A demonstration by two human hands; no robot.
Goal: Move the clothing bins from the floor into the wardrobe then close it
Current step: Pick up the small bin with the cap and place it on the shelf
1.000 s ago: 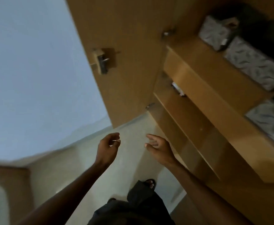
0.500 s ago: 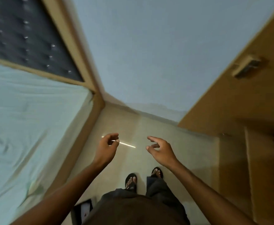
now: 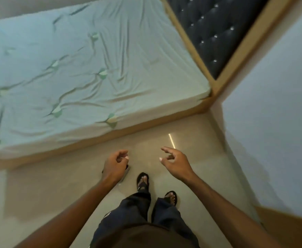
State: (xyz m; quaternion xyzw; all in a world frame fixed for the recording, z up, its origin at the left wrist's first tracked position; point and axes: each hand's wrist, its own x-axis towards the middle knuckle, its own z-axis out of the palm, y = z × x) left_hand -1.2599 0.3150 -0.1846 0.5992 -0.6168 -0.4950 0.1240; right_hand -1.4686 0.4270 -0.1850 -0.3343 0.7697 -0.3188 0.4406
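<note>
No clothing bin shows in this view. Only a brown wooden strip of the wardrobe [image 3: 288, 218] remains, at the lower right edge. My left hand [image 3: 115, 166] hovers over the floor with its fingers loosely curled and nothing in it. My right hand [image 3: 176, 162] is level with it, fingers spread and empty. Both hands are in front of my legs and sandalled feet [image 3: 143, 181].
A bed with a pale green sheet [image 3: 85, 72] and wooden frame fills the upper left; its dark tufted headboard [image 3: 216, 31] stands at the top right. A pale wall [image 3: 275, 122] runs down the right. A small dark object [image 3: 126, 173] lies on the beige floor [image 3: 48, 190], half hidden behind my left hand.
My view has swung left from the open wardrobe and its shelved bins to the bed and floor. Both hands stay raised and empty in much the same pose.
</note>
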